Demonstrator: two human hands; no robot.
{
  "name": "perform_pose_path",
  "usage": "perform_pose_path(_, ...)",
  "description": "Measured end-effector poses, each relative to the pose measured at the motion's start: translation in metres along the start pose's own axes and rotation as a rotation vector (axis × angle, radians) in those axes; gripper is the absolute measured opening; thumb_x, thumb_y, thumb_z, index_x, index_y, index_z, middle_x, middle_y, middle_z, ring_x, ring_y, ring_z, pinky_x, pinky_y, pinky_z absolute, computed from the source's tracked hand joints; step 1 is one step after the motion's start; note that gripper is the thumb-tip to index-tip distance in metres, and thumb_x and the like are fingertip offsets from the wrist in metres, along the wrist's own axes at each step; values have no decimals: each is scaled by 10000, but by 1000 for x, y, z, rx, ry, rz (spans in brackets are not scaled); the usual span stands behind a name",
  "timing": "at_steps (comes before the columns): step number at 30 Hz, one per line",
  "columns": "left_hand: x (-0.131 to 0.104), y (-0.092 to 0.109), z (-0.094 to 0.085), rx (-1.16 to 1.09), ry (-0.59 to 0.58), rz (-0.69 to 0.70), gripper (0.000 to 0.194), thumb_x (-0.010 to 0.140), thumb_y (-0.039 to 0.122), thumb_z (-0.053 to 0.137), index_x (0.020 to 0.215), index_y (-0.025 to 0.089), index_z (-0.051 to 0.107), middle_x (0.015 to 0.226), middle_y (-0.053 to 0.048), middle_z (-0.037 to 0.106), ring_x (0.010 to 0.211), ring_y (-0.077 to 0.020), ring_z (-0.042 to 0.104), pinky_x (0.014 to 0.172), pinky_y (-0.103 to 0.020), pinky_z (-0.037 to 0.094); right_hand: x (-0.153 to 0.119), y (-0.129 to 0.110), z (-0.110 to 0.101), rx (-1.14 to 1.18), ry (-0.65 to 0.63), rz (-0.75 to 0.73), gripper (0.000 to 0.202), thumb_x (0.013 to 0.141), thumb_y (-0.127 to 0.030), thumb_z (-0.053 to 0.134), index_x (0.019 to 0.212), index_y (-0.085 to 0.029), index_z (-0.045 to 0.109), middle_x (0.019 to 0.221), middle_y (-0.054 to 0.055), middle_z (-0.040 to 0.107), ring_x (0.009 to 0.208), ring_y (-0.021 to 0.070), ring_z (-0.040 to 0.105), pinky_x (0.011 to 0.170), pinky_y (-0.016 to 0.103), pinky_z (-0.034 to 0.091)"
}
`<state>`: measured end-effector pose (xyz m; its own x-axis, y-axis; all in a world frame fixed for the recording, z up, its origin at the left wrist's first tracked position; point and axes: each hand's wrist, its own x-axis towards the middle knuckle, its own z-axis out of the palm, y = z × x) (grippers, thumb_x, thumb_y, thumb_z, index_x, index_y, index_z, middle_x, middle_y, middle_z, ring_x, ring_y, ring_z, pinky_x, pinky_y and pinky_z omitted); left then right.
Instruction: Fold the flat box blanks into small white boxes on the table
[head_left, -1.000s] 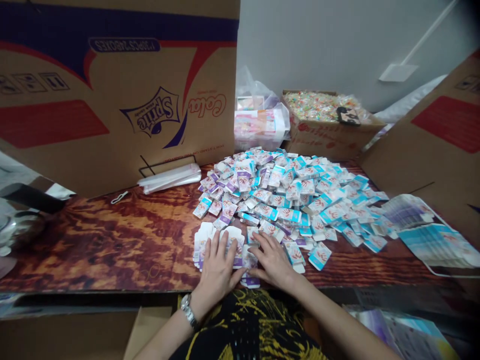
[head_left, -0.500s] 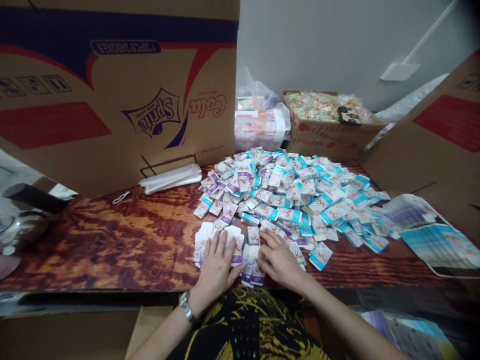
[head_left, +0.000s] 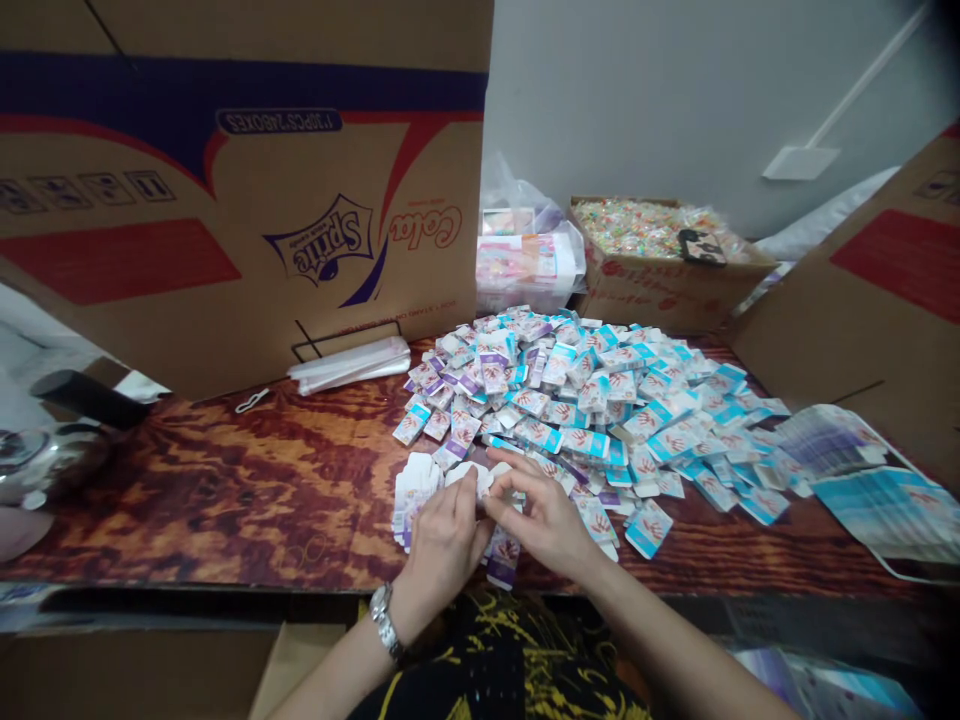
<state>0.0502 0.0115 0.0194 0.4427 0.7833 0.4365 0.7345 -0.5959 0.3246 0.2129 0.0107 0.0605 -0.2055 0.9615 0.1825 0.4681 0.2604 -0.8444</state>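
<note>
My left hand, with a silver watch at the wrist, has its fingers closed on a small printed carton whose white flaps show. My right hand pinches the same carton from the other side; the fingers hide most of it. Left of my left hand lie flattened white and purple cartons. A purple-ended carton is below the two hands, near the table's front edge. Just beyond my fingers rises a heap of small blue, purple and white boxes.
Stacked flat cartons lie at the right. Large cardboard boxes stand at the left and right. An open box of wrapped candies sits behind the heap. Clear plastic bags lie by the left box.
My left hand has lifted from flat over the cartons and closed on one. My right hand has moved left to meet it. The view has shifted slightly.
</note>
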Motion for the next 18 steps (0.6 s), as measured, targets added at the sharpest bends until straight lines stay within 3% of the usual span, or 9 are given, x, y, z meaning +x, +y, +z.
perform_pose_path(5, 2, 1, -7, -244, -27, -224, 598, 834, 267, 521, 1359, 156, 255, 899, -65, 657, 657, -159, 637, 615, -266, 523, -5, 6, -5, -182, 180, -195, 218, 857, -286, 549, 1058, -213, 590, 1337, 122, 455, 1245, 258, 426, 995, 437, 389)
perform_pose_path(7, 2, 3, -10, -291, -20, -265, 610, 830, 273, 528, 1363, 183, 247, 911, -47, 656, 608, -134, 625, 595, -249, 513, -7, 9, -3, -280, 211, -287, 228, 861, -256, 534, 1078, -217, 595, 1342, 122, 448, 1242, 269, 423, 998, 454, 383)
perform_pose_path(14, -3, 0, -7, -276, 32, -157, 475, 835, 237, 509, 1276, 202, 338, 1017, -72, 638, 619, -121, 624, 591, -238, 513, -7, 9, -4, -282, 121, -364, 193, 876, -204, 499, 1027, -218, 617, 1260, 111, 523, 1161, 228, 493, 947, 406, 437)
perform_pose_path(18, -6, -3, -2, -273, -5, -96, 414, 822, 199, 514, 1215, 203, 383, 937, -50, 645, 709, -147, 645, 639, -255, 529, -8, 7, -7, -180, 37, -337, 167, 886, -232, 492, 953, -224, 644, 1197, 93, 569, 1114, 220, 526, 923, 380, 446)
